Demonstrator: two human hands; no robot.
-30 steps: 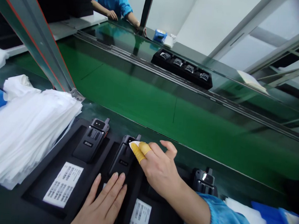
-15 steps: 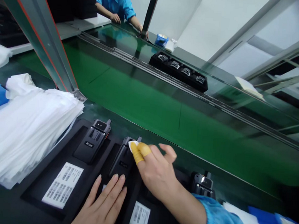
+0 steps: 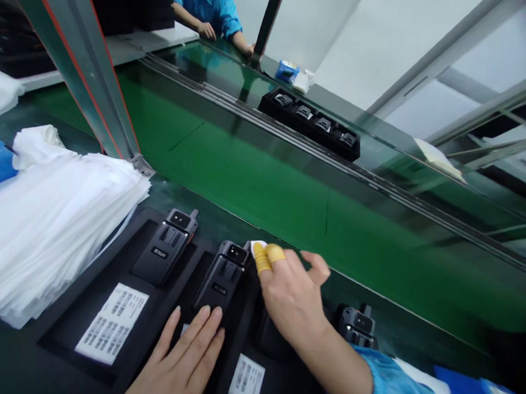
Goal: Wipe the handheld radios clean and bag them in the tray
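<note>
My left hand (image 3: pixel 188 360) lies flat, fingers stretched, over the lower end of a black handheld radio (image 3: pixel 218 284) marked "Riton". That radio sits in a slot of a black foam tray (image 3: pixel 67 321). My right hand (image 3: pixel 290 289), with yellow finger cots on two fingers, pinches a small white wipe (image 3: pixel 257 247) just right of the radio's top, by its antenna. To the left is a second Riton radio (image 3: pixel 162 253) with a white barcode label sheet (image 3: pixel 112 323) below it. Another radio (image 3: pixel 357 326) shows right of my wrist. My right forearm hides part of the tray.
A pile of white bags (image 3: pixel 49 224) lies at left beside a metal post (image 3: pixel 91 71). Beyond the tray runs a green conveyor belt (image 3: pixel 264 185). Another black tray (image 3: pixel 310 125) with devices stands across it. A person in blue (image 3: pixel 208 7) is at the far side.
My right hand has moved right with the wipe, from the radio's top face to beside its antenna, uncovering the camera area. My left hand has stayed in place.
</note>
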